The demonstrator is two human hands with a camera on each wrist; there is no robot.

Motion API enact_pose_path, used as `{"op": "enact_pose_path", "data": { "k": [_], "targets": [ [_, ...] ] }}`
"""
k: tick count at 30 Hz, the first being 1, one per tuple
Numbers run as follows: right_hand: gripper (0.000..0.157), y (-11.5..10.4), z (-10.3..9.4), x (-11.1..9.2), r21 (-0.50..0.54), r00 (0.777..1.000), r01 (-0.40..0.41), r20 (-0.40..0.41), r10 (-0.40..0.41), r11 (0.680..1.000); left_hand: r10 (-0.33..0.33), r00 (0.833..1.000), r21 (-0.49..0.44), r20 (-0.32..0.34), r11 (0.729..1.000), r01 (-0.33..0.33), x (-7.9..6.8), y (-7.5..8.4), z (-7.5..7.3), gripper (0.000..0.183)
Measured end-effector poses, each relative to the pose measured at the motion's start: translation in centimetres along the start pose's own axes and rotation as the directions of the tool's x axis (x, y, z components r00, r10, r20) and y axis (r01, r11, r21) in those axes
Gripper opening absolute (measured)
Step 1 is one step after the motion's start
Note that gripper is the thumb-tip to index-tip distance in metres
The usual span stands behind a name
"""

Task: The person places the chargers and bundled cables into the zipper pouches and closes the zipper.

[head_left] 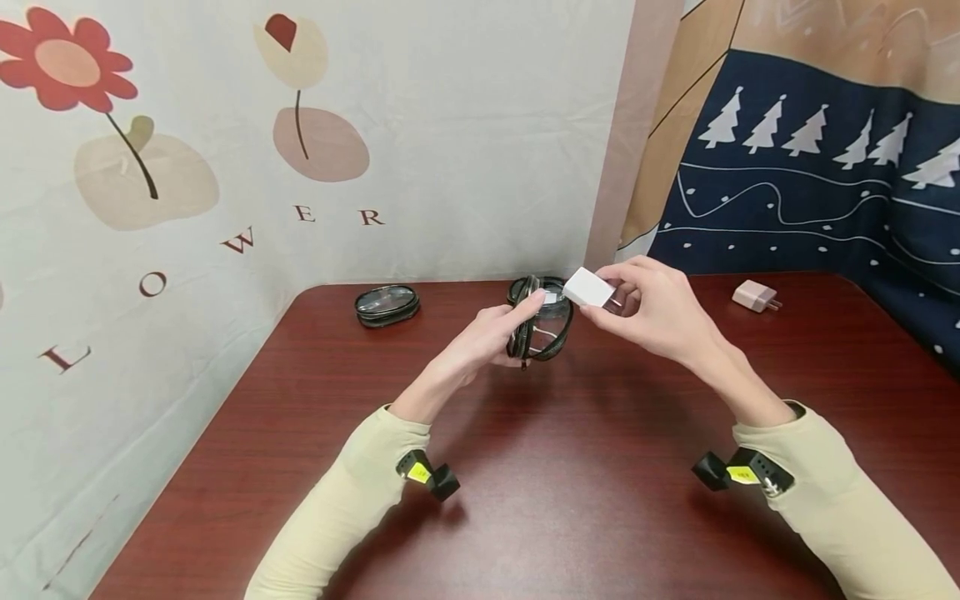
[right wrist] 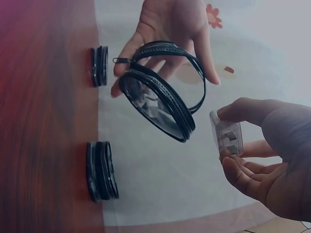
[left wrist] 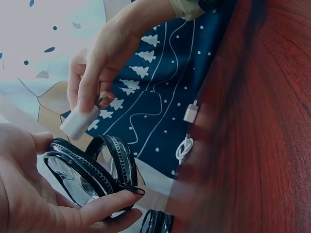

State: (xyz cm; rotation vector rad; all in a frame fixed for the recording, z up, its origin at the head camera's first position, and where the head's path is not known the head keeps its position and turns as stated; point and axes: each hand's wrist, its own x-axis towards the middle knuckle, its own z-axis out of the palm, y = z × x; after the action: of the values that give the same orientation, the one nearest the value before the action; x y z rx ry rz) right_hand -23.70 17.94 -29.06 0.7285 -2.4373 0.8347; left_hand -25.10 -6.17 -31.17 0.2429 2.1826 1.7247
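My left hand (head_left: pixel 498 329) holds a small clear pouch (head_left: pixel 553 325) with black zip edges, the thumb on one side and fingers beneath. The pouch (right wrist: pixel 158 109) gapes open in the right wrist view, its zip pull hanging near the fingertips. A white cable shows through its clear side. Between thumb and fingers, my right hand (head_left: pixel 652 304) pinches a white charger plug (head_left: pixel 588 288), prongs turned toward the palm. The plug (left wrist: pixel 80 121) is close to the mouth of the pouch, above the table.
Another black-edged clear pouch (head_left: pixel 387 305) stands at the table's back left; the right wrist view shows a further pouch (right wrist: pixel 102 170). A second white plug (head_left: pixel 756 296) lies at the back right. A coiled white cable (left wrist: pixel 184 148) lies near it. Printed cloth (head_left: pixel 465 150) hangs behind the table (head_left: pixel 570 500).
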Motion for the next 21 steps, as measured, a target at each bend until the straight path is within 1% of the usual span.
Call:
{"op": "enact_pose_path", "data": {
  "k": [5, 9, 14, 17, 21],
  "targets": [
    [0.032, -0.4, 0.4, -0.2, 0.018, 1.0, 0.01, 0.0, -0.01, 1.0, 0.004, 1.0, -0.014, 0.017, 1.0, -0.004, 0.1, -0.1, 0.3, 0.061],
    [0.033, -0.8, 0.9, -0.4, 0.025, 1.0, 0.007, 0.02, -0.008, 1.0, -0.005, 0.999, -0.026, 0.037, 1.0, 0.005, 0.2, -0.3, 0.6, 0.06],
    [0.033, -1.0, 1.5, -0.5, 0.012, 0.999, -0.002, 0.035, 0.002, 1.0, -0.001, 0.999, -0.024, 0.037, 1.0, 0.002, 0.1, -0.5, 0.9, 0.057],
    [0.033, -1.2, 1.8, -0.6, 0.02, 0.999, -0.014, 0.036, 0.013, 1.0, 0.006, 0.999, -0.028, 0.038, 1.0, -0.005, 0.1, -0.5, 1.0, 0.059],
    [0.033, -1.4, 2.2, -0.7, 0.017, 1.0, -0.007, 0.028, 0.007, 1.0, 0.005, 0.999, -0.036, 0.049, 0.999, -0.004, 0.0, -0.5, 1.1, 0.06]
  ]
}}
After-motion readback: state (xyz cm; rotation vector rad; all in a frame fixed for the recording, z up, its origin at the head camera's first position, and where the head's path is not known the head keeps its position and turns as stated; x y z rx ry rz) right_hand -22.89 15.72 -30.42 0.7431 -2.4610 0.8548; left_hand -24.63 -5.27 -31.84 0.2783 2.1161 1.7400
